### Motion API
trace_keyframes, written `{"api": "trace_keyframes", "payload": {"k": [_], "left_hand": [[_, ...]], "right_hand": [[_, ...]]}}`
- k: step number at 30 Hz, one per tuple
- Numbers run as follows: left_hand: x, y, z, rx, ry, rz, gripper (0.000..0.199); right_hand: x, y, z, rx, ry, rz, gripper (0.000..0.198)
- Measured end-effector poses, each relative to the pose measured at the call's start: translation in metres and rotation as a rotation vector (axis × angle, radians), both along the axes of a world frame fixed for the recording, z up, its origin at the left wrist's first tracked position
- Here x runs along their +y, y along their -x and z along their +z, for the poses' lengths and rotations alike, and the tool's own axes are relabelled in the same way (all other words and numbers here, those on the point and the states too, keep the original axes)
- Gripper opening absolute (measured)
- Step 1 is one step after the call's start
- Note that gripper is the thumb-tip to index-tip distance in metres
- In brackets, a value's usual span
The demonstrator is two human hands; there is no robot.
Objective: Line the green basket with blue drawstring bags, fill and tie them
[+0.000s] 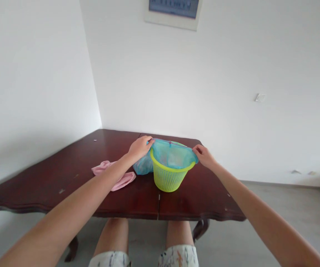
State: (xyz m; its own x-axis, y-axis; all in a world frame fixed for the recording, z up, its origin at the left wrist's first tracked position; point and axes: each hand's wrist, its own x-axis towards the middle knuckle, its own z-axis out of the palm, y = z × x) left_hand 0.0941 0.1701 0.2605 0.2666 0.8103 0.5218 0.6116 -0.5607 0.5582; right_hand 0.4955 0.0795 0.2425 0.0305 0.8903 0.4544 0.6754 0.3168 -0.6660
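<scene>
A yellow-green plastic basket [169, 180] with a lattice wall stands on the table. Inside its mouth hangs a thin blue garbage bag [173, 155], its upper edge stretched between my two hands. My left hand [140, 148] pinches the bag's edge at the basket's left rim. At the right, the fingers of my right hand [203, 155] are closed on the opposite end of that edge. Behind my left wrist sits a crumpled blue plastic bag [144, 165], partly hidden by the hand and the basket. A pink cloth [123, 181] lies to the left, partly covered by my left forearm.
The dark red wooden table [73, 167] has a seam running past the basket and wavy edges. White walls meet behind its far left corner. A framed picture [173, 13] hangs above, and a white switch plate [260, 97] is on the wall at right.
</scene>
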Motion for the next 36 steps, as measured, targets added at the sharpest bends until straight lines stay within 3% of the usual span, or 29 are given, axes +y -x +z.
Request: {"api": "trace_keyframes", "payload": {"k": [3,6,12,16,18,22,26,30,33,36], "left_hand": [[0.031,-0.007,0.01,-0.054,0.118,0.017,0.05],[0.05,-0.015,0.022,-0.118,0.137,0.021,0.056],[0.042,-0.019,0.049,-0.215,-0.027,-0.1,0.051],[0.017,-0.013,0.063,-0.18,-0.172,-0.361,0.055],[0.005,-0.005,0.067,-0.13,-0.204,-0.407,0.05],[-0.017,0.019,0.068,0.029,-0.179,-0.392,0.049],[-0.046,0.042,0.055,-0.025,0.073,-0.5,0.056],[-0.078,0.046,0.034,-0.188,0.331,-0.648,0.051],[-0.089,0.037,0.018,-0.384,0.534,-0.49,0.065],[-0.089,0.028,0.008,-0.48,0.621,-0.284,0.081]], "right_hand": [[0.026,-0.008,0.015,-0.115,0.086,-0.033,0.028],[0.04,-0.01,0.035,-0.174,0.089,-0.096,0.024],[0.048,0.009,0.074,-0.039,-0.187,-0.224,0.007],[0.044,0.026,0.087,0.197,-0.334,-0.288,0.04],[0.036,0.033,0.089,0.305,-0.348,-0.279,0.061],[0.0,0.041,0.093,0.489,-0.272,-0.094,0.079],[-0.057,0.046,0.094,0.752,-0.182,0.212,0.063],[-0.117,0.054,0.088,0.896,-0.049,0.37,0.052],[-0.153,0.067,0.08,0.99,0.057,0.429,0.06],[-0.179,0.085,0.072,0.994,0.057,0.472,0.055]]}}
